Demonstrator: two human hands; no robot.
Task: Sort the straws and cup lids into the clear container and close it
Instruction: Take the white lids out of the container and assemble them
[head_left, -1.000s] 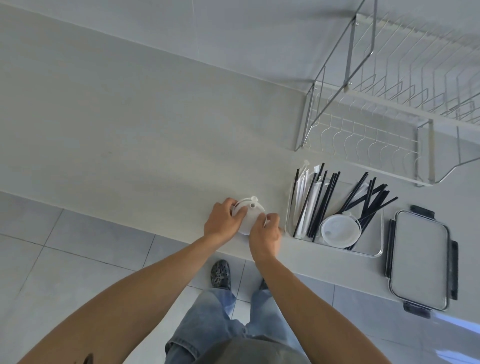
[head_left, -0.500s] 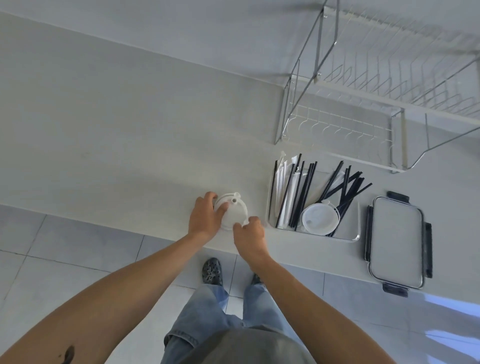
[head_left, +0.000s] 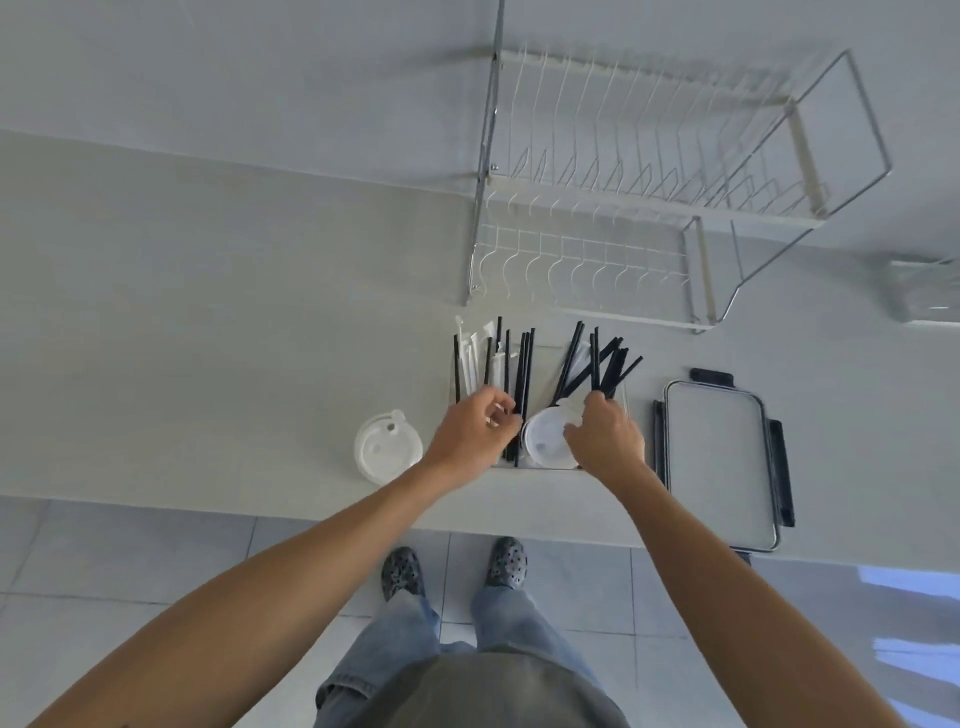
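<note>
Both hands left the cup lid (head_left: 387, 449) — left hand (head_left: 470, 435) pinches straws (head_left: 519, 374), right hand (head_left: 605, 434) grips others.

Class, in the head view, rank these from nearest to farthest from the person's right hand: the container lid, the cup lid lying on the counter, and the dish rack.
From the right hand:
1. Container lid, just to its right on the counter.
2. Cup lid on the counter, left, beyond the left hand.
3. Dish rack, at the back by the wall.
</note>
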